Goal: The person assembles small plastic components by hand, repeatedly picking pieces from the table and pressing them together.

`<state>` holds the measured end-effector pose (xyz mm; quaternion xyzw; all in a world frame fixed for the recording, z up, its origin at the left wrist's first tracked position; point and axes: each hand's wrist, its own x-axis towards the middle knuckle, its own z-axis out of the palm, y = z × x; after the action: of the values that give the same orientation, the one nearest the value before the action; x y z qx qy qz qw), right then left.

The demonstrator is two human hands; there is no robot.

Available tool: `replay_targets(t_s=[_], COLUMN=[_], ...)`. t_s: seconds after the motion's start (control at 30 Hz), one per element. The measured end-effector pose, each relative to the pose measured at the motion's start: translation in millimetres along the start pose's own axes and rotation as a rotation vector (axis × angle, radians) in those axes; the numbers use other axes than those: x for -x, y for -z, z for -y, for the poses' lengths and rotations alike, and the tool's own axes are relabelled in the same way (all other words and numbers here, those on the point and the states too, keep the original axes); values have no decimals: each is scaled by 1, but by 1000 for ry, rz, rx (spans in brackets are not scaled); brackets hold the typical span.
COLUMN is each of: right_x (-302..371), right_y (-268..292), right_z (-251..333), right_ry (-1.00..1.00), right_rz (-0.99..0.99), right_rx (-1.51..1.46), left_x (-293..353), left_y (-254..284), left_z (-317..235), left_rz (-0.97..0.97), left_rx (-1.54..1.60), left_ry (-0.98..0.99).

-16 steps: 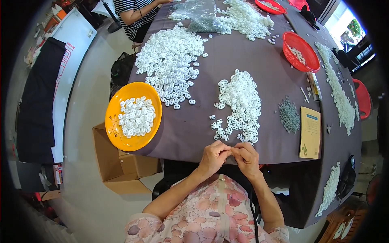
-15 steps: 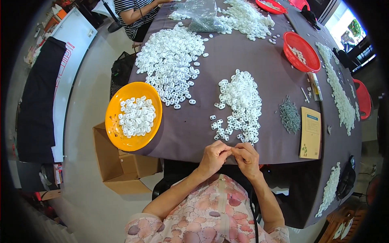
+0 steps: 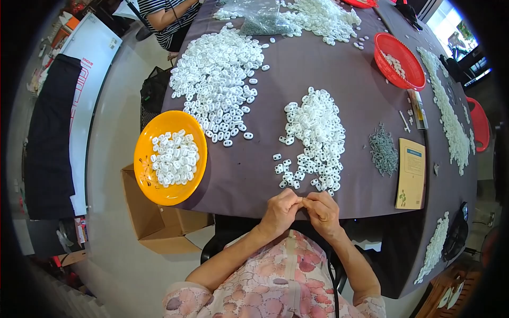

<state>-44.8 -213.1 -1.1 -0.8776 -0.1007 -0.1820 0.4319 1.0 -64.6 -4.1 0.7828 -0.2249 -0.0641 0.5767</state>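
Observation:
My left hand and my right hand meet at the near edge of the table, thumbs and fingers pinched together. Whatever lies between the fingertips is too small and covered to make out. Just beyond them spreads a heap of small white squarish plastic pieces with two holes, a few lying loose at its near left. To its right is a small pile of grey screws or pins. An orange plate at the table's left edge holds more white pieces.
A larger heap of white oval pieces lies far left, near a clear plastic bag. A red basket and a yellow booklet sit on the right. A cardboard box stands below the plate. Another person in stripes sits far left.
The view has shifted slightly. Both hands stay pinched together at the table edge, with only small changes in the fingers; the piles look the same.

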Motion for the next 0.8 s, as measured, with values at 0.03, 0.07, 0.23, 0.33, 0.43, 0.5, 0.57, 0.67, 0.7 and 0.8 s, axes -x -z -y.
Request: replay_targets(t_s=[0.03,0.07,0.23,0.33,0.43,0.5,0.57,0.67,0.7,0.8], right_x=[-1,-2,0,2,3,6,7,3,3,-2], right_y=[0,0,-3,0,5,7,12,8,6,11], right_z=[0,-1,2,6,15,8,7,7,7,11], right_ry=[4,20,20,-69,-239,-233,-205,-166,-214,-213], right_rz=[0,0,4,22,-23,-30,-35,-23,-2,-20], right_rx=[-1,-1,-9,-58,-168,-160,-131,-135,-179,-247], left_x=[0,-1,4,4,2,-8,-20,-21,-15,-11], left_y=[0,0,1,5,30,59,104,177,206,229], left_z=[0,0,5,3,-4,-16,-13,24,41,58], left_rz=[-5,-11,-50,-58,-153,-289,-454,-731,-645,-626], left_rx=[-19,-38,-32,83,35,-117,-269,-427,-519,-537], left_ry=[-11,-22,-35,-37,-13,-38,-42,70,150,169])
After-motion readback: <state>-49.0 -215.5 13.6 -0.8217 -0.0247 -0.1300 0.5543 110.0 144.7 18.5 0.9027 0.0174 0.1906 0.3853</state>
